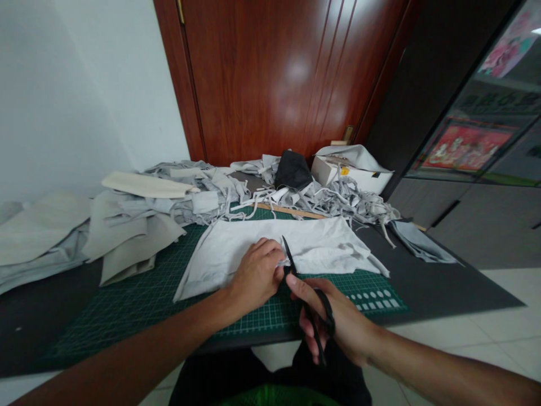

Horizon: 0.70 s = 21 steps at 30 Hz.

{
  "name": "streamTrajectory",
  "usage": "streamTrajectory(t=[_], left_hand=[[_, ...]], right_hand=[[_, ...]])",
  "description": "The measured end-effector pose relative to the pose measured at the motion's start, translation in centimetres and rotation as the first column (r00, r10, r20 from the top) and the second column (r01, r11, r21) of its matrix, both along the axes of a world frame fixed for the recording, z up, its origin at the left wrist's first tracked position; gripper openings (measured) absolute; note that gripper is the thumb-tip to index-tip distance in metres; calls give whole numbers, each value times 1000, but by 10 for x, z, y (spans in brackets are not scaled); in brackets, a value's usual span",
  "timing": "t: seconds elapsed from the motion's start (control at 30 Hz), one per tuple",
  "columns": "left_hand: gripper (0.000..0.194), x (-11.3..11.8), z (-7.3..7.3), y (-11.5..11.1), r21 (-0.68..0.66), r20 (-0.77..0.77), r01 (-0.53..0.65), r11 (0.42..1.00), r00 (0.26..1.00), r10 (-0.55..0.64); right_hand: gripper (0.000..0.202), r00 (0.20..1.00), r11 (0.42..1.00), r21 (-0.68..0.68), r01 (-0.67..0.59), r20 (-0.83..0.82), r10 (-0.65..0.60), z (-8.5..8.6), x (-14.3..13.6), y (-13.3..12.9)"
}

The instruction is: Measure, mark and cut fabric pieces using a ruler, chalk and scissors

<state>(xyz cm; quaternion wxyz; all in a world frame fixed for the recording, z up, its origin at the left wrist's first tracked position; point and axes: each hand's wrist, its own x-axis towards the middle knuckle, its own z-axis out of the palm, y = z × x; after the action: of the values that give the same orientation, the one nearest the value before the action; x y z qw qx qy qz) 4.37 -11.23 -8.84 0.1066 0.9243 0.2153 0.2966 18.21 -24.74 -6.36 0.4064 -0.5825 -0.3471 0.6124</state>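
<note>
A pale grey-white cloth lies spread over a green cutting mat. My left hand is closed on the cloth near the middle of its front edge, pinching a small fold between thumb and fingers. Just to the right, my right hand grips black scissors by the handles. The scissor blades are parted at the pinched fold, one blade pointing up over the cloth. The lower blade is partly hidden by the fold and my left fingers.
Grey and cream fabric pieces pile up at the left. Behind the cloth lie a wooden ruler, tangled strips, a black cloth and a white box. A folded grey piece lies at the right.
</note>
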Motion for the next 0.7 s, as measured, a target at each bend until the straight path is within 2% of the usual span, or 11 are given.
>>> streamTrajectory(t=[0.23,0.47,0.7], left_hand=[[14,1,-5,3,-59,87,32,998,996,-27],[19,1,-8,2,-88,86,17,996,996,-9],[18,2,-4,1,-110,78,25,994,997,-16]], right_hand=[[66,1000,998,59,-3,-16,4,-4,0,3],[63,1000,997,79,-12,-13,13,-7,0,3],[69,1000,1000,31,-6,30,5,-2,-3,7]])
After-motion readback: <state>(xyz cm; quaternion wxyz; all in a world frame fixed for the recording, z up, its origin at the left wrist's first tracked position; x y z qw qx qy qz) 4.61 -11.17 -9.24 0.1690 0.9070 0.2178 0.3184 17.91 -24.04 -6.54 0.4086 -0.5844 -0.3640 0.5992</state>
